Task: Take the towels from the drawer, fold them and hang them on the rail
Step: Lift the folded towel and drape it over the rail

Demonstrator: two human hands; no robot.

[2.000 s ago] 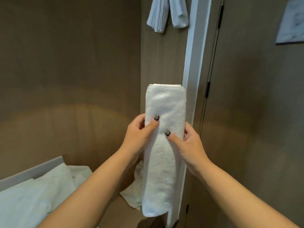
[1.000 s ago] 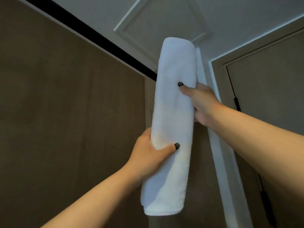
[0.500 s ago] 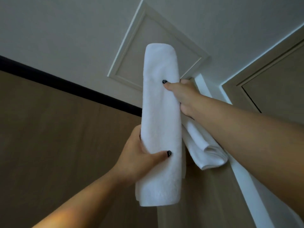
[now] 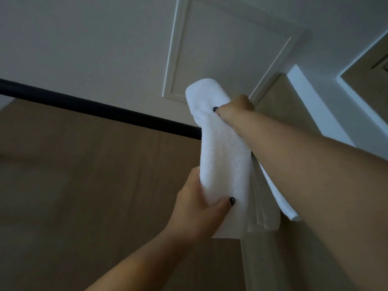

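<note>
The left hand point(image 4: 201, 208) is gripping the lower part of the folded white terry towel point(image 4: 222, 156), thumb across its front, steadying it. At one o'clock from it, the right hand point(image 4: 235, 108) is pinching the towel's top, probably to tip it over the straight black rail point(image 4: 100, 110) at ten o'clock. Other white hanging towels point(image 4: 264, 208) are draping at three o'clock. No writing is showing.

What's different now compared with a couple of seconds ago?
The folded towel went from chest height up to the black rail, its top now above it. The left hand slid to the lower part; the right hand moved to the top. Both kept hold throughout.
</note>
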